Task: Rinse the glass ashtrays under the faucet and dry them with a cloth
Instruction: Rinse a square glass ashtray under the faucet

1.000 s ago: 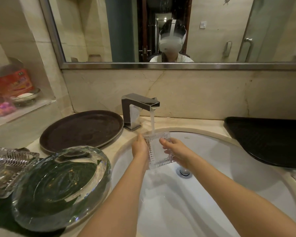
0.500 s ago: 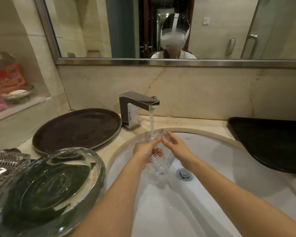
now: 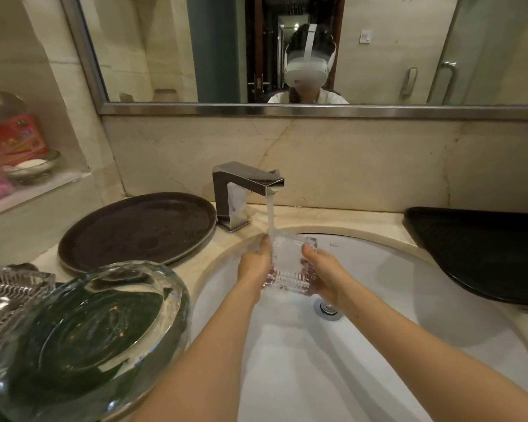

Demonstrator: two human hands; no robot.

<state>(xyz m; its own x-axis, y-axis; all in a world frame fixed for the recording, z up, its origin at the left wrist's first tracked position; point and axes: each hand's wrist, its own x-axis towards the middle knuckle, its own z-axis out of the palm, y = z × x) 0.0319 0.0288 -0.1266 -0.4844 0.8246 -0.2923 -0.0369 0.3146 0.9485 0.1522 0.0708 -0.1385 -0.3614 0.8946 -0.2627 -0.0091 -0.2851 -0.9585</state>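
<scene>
A square ribbed glass ashtray (image 3: pixel 290 261) is held over the white sink basin (image 3: pixel 409 300), tilted up under the water stream (image 3: pixel 270 217) from the chrome faucet (image 3: pixel 244 190). The left hand (image 3: pixel 253 266) grips its left edge and the right hand (image 3: pixel 320 275) grips its right edge, thumb on the top. On the counter to the left lie a large round glass ashtray (image 3: pixel 89 339), another ribbed ashtray (image 3: pixel 9 296) and a round brown tray (image 3: pixel 137 229); a black tray (image 3: pixel 482 251) sits right.
</scene>
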